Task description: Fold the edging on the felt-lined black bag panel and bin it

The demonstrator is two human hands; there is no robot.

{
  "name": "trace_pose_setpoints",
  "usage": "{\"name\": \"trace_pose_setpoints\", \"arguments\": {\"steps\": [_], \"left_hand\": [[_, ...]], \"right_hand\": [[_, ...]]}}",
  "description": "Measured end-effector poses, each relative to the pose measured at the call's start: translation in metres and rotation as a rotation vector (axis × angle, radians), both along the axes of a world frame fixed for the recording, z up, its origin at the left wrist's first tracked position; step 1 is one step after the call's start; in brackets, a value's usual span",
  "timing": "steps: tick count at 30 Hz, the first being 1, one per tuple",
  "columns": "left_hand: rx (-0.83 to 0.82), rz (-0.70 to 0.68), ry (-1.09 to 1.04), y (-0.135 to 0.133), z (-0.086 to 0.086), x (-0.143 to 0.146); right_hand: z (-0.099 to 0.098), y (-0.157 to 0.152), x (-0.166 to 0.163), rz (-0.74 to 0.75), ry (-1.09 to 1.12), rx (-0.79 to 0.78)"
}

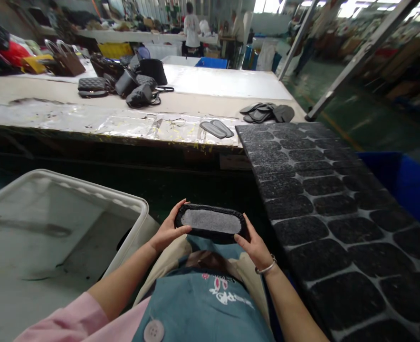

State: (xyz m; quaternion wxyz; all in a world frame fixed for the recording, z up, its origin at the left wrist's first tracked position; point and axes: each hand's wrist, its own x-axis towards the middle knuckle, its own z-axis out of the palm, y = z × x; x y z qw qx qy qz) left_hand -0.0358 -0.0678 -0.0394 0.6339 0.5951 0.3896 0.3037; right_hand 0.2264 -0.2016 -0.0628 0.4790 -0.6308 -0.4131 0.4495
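Note:
Between my two hands, just above my lap, is an oval bag base panel [212, 221] with a gathered black edge and a grey fuzzy centre turned up. My left hand [171, 229] grips its left end, thumb on the near rim and fingers at the far side. The right end is pinched by my right hand [255, 243], thumb over the near corner. Some fingers are hidden behind the panel. On the worktable edge ahead lie two flat oval pieces [217, 128], and a pile of dark oval pieces [267, 113] sits farther right.
At my left stands a large white bin [89, 190]. A long board [333, 223] with dark rounded patches slopes along my right, beside a blue bin [402, 183]. Several black handbags [131, 80] lie on the worktable [195, 102]. A metal post [359, 61] rises at its right end.

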Motion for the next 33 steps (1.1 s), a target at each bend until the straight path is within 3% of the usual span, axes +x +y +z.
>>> {"name": "trace_pose_setpoints", "arguments": {"steps": [7,12,15,18,21,24,33], "left_hand": [[-0.031,0.142,0.052,-0.006,-0.001,0.012],[-0.015,0.199,0.053,-0.005,-0.007,0.014],[-0.144,0.152,-0.086,0.0,-0.006,0.008],[-0.238,-0.008,-0.184,0.006,-0.002,-0.002],[-0.138,-0.115,-0.037,0.007,0.003,-0.008],[-0.062,-0.065,0.083,0.004,0.006,-0.007],[0.052,0.051,0.19,0.0,0.006,0.006]], "right_hand": [[0.009,0.006,-0.015,-0.164,-0.23,-0.002],[0.006,0.014,-0.018,-0.284,-0.26,-0.053],[0.005,0.012,-0.009,-0.229,-0.16,-0.079],[0.008,0.007,-0.002,-0.123,-0.047,-0.095],[0.011,0.005,-0.004,-0.076,-0.172,-0.143],[0.013,0.007,-0.013,-0.109,-0.395,-0.195],[0.014,0.016,-0.023,-0.178,-0.674,-0.192]]}}
